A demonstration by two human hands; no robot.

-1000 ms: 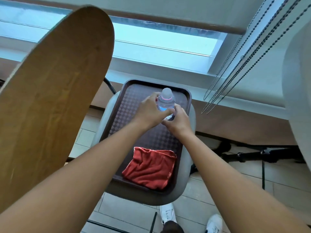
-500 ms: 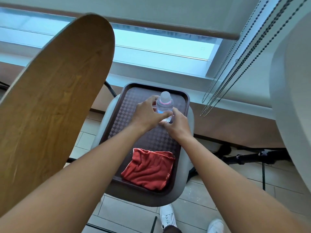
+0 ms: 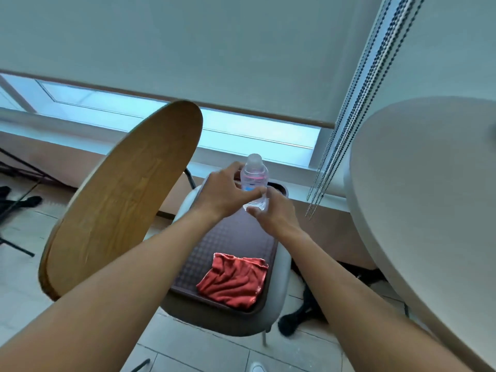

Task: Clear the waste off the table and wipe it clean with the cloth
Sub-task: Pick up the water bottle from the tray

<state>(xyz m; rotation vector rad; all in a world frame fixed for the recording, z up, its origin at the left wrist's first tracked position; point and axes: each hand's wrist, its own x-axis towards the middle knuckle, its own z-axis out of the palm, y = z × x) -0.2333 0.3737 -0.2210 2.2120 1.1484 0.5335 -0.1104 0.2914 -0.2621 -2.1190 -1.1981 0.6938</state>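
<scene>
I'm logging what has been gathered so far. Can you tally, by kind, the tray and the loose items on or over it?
Trays: 1, the brown tray on the chair seat
Cloths: 1, the red cloth lying on the tray
Bottles: 1, the clear plastic bottle held over the tray by the left hand and right hand
Total: 3

both hands grip a clear bottle (image 3: 253,178) above the tray (image 3: 236,237).

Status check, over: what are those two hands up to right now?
Left hand and right hand both grip the clear bottle above the brown tray. Red cloth lies untouched on tray. Nothing in the way.
</scene>
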